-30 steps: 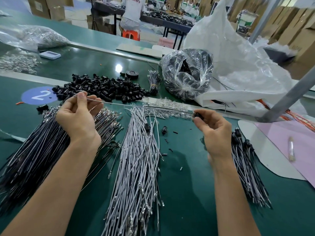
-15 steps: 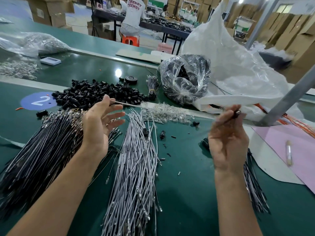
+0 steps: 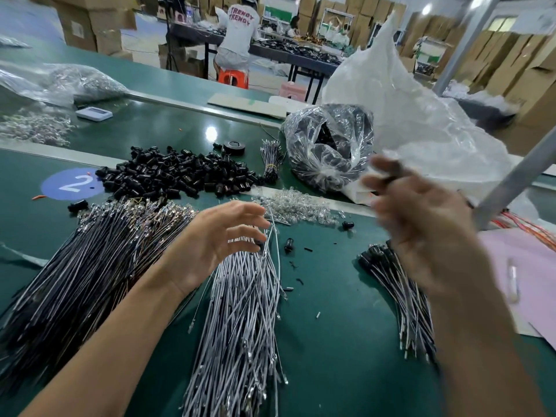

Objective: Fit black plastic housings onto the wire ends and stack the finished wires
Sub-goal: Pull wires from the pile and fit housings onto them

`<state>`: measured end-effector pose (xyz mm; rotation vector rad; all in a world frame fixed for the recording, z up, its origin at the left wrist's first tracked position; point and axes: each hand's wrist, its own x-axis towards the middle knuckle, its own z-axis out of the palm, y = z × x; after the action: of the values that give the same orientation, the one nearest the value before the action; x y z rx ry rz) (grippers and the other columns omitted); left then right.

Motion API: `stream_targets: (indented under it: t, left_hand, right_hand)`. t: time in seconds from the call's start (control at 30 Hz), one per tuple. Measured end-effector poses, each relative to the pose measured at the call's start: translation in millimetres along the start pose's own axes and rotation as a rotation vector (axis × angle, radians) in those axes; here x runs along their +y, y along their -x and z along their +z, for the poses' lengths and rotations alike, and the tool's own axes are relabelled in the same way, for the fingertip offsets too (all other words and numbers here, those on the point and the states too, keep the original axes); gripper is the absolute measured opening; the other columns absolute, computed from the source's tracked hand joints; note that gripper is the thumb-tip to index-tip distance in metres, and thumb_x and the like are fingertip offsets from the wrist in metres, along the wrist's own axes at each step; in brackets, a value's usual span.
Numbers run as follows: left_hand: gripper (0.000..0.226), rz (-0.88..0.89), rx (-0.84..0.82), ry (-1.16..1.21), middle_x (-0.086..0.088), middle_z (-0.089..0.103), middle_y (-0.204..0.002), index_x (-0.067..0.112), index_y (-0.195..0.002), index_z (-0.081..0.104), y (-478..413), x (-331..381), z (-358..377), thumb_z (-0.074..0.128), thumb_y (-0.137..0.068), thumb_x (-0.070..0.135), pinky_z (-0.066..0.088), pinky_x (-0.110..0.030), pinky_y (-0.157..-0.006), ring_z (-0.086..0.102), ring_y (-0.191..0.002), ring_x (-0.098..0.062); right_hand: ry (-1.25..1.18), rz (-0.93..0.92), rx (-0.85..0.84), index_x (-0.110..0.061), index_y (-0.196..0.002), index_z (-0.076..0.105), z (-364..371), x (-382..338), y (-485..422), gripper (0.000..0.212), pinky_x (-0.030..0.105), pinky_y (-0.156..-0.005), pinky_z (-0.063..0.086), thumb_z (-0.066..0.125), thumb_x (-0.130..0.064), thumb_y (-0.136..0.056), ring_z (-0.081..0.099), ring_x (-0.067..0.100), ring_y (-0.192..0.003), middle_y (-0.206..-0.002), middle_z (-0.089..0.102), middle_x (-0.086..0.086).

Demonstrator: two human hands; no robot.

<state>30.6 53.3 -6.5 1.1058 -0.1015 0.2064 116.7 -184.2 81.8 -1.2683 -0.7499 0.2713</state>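
Note:
A heap of black plastic housings point(image 3: 177, 176) lies at the back left of the green table point(image 3: 331, 341). Grey wires point(image 3: 240, 311) lie in a long pile down the middle, and darker wires point(image 3: 90, 266) fan out to the left. My left hand point(image 3: 216, 245) hovers open over the top of the grey pile, fingers spread, holding nothing. My right hand point(image 3: 421, 230) is raised and motion-blurred; a dark housing point(image 3: 394, 177) shows pinched at its fingertips, and any wire on it is lost in the blur. Finished wires with black ends point(image 3: 403, 296) are stacked below that hand.
A clear bag of housings point(image 3: 328, 145) and a big white bag point(image 3: 421, 121) stand at the back right. Clear parts point(image 3: 298, 206), a tape roll point(image 3: 234, 145) and a small wire bundle point(image 3: 272, 164) lie behind the piles. A metal post point(image 3: 517, 176) slants at right over a pink sheet point(image 3: 526, 266).
My left hand let go of the wire and dropped open over the grey pile. My right hand carried the housed end up and to the right, now blurred.

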Motion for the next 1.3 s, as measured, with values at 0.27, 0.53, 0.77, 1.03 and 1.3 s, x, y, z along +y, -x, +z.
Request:
stream_targets:
  t: [0.27, 0.53, 0.77, 1.03, 1.3]
  left_hand:
    - [0.026, -0.027, 0.186, -0.318, -0.015, 0.076, -0.092, 0.016, -0.096, 0.077, 0, -24, 16, 0.075, -0.071, 0.023, 0.059, -0.028, -0.077, 0.072, -0.08, -0.024]
    - [0.019, 0.103, 0.258, -0.243, -0.004, 0.077, -0.089, 0.021, -0.087, 0.08, -3, -25, 19, 0.075, -0.069, 0.022, 0.054, -0.018, -0.08, 0.07, -0.085, -0.01]
    - [0.024, 0.114, 0.264, -0.22, -0.003, 0.077, -0.087, 0.013, -0.092, 0.076, -5, -31, 23, 0.075, -0.068, 0.018, 0.053, -0.017, -0.075, 0.071, -0.082, -0.01]
    - [0.03, 0.11, 0.27, -0.181, -0.012, 0.076, -0.088, 0.008, -0.096, 0.074, -3, -29, 24, 0.075, -0.069, 0.022, 0.056, -0.024, -0.077, 0.071, -0.081, -0.019]
    - [0.032, 0.047, 0.318, -0.211, -0.01, 0.076, -0.089, 0.007, -0.093, 0.076, -2, -30, 27, 0.076, -0.066, 0.025, 0.057, -0.038, -0.077, 0.069, -0.079, -0.019]
  right_hand:
    - [0.536, 0.148, -0.032, -0.009, -0.126, 0.057, 55, 89, 0, 0.053, 0.028, -0.065, 0.061, 0.072, 0.009, -0.079, 0.074, 0.013, -0.068, -0.076, 0.076, 0.004]
    - [0.417, 0.242, 0.008, -0.003, -0.091, 0.072, 51, 101, 5, 0.006, 0.026, -0.058, 0.056, 0.072, -0.008, -0.087, 0.07, 0.018, -0.059, -0.068, 0.073, 0.009]
    - [0.282, 0.209, 0.042, -0.004, -0.076, 0.072, 54, 106, 8, 0.014, 0.023, -0.052, 0.052, 0.067, -0.003, -0.089, 0.065, 0.017, -0.052, -0.06, 0.069, 0.007]
    - [0.2, 0.185, 0.053, -0.011, -0.079, 0.073, 56, 107, 8, 0.008, 0.024, -0.053, 0.053, 0.072, -0.005, -0.084, 0.067, 0.02, -0.054, -0.064, 0.071, 0.01]
    - [0.131, 0.194, 0.051, -0.003, -0.089, 0.067, 57, 110, 10, 0.021, 0.025, -0.053, 0.055, 0.074, -0.018, -0.076, 0.071, 0.024, -0.058, -0.069, 0.073, 0.012]
